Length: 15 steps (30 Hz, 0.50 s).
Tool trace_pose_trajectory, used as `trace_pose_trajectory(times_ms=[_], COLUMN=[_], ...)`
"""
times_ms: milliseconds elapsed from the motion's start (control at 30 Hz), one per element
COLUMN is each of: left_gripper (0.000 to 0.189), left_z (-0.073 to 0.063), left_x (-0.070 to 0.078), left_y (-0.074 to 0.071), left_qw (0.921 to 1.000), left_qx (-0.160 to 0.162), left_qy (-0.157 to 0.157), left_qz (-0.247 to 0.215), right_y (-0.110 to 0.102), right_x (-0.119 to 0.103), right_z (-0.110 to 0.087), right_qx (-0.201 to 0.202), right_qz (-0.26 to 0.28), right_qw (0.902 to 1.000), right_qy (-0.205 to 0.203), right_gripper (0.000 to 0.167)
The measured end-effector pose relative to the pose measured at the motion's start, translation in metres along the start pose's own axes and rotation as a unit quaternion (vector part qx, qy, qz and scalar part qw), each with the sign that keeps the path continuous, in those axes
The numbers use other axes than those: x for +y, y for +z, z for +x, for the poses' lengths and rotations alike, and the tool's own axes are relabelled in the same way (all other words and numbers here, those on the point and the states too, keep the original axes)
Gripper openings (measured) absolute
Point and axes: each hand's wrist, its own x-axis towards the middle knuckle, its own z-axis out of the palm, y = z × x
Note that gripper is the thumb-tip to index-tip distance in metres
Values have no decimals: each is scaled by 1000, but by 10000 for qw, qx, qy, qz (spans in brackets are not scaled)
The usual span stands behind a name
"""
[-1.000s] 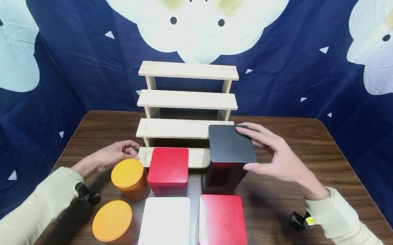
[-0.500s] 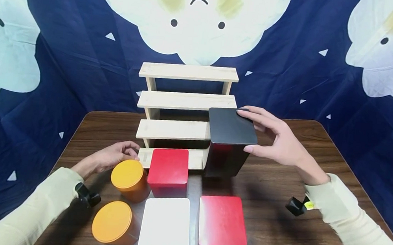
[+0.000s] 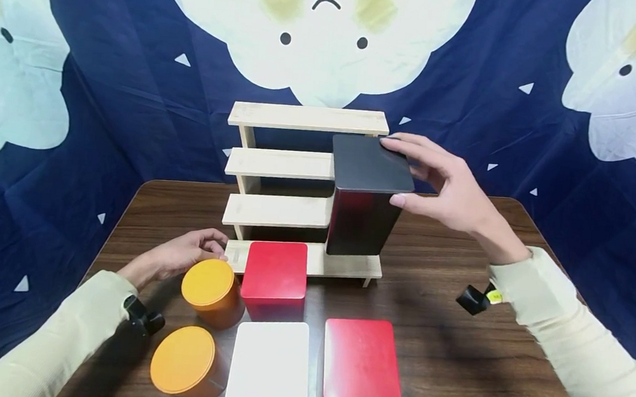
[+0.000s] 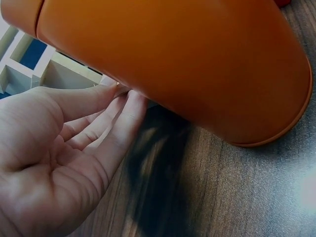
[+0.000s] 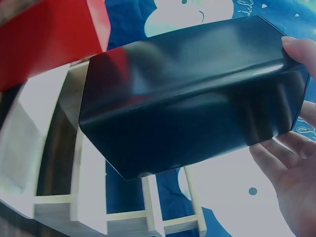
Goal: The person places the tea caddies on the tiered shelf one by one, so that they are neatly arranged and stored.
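Note:
My right hand point(image 3: 440, 181) grips a tall black square tin point(image 3: 373, 165) near its top, thumb at the front edge and fingers at the back. The tin is raised, upright, in front of the right part of a pale wooden tiered shelf point(image 3: 281, 164), and overlaps its steps in the head view. My left hand point(image 3: 186, 253) is at the left end of the lowest step; in the left wrist view thumb and fingers pinch the wood, partly hidden behind an orange round canister point(image 4: 173, 59). The black tin point(image 5: 192, 94) fills much of the right wrist view.
A red square tin point(image 3: 275, 271) stands in front of the lowest step. Nearer are another orange canister point(image 3: 184, 361), a white square tin point(image 3: 269, 366) and a second red tin point(image 3: 361, 362) on the dark wooden table point(image 3: 455, 327). Blue cloud-printed fabric point(image 3: 117, 77) surrounds the table.
My right hand has lifted the black tin up and away from me, from near the table to in front of the shelf's upper steps. My left hand stays where it was.

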Motion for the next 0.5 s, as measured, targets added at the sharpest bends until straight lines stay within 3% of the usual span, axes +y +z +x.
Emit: trace_pose_trajectory(times_ms=[233, 500], left_gripper=[51, 52], left_z=[3, 2], left_x=[-4, -3], left_y=[-1, 0], left_qw=[10000, 10000], left_qx=[-4, 30], left_qy=[46, 11], left_qz=[-25, -20], right_y=[-3, -2], right_x=[-5, -4], right_z=[25, 57], right_qx=[119, 212], right_qz=[-445, -367], right_qw=[9987, 9988], right_qy=[216, 228], right_gripper=[61, 59])
